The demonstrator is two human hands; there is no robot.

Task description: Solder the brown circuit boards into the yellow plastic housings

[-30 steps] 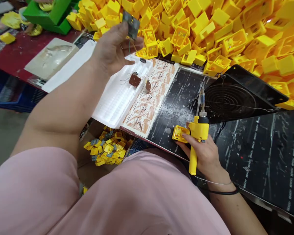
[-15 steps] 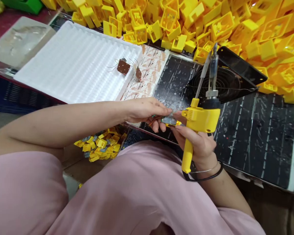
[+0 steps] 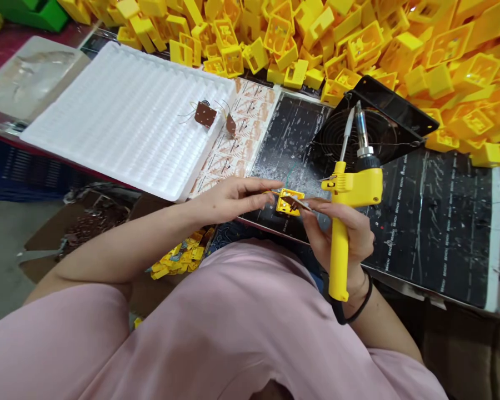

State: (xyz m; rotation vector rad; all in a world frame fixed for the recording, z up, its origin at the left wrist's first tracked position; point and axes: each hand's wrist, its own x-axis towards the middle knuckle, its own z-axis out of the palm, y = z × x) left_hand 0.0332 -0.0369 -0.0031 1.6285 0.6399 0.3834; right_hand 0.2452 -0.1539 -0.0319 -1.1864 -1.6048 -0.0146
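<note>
My right fingers (image 3: 324, 206) hold soldering iron (image 3: 339, 250) and brown board (image 3: 295, 202) together over yellow housing (image 3: 284, 206), keeping both within one hand's reach; my left fingers' (image 3: 262, 188) grip is unclear.

Fingers of the right hand (image 3: 341, 233) wrap the yellow soldering iron (image 3: 339, 261), hiding part of its handle, while the yellow plastic housing (image 3: 289, 201) sits half-covered between both hands. Whatever the left hand (image 3: 229, 200) pinches at its fingertips is too thin to make out, and the small brown circuit board (image 3: 294, 202) over the housing shows no legible detail. The heap of yellow housings (image 3: 316, 39) runs off the top and right edges; a green object (image 3: 33, 11) is cut off at the corner. The left forearm (image 3: 120, 247) partly covers a small pile of yellow parts (image 3: 177, 261), and the person's pink shirt (image 3: 150, 339) blocks the lower frame.
</note>
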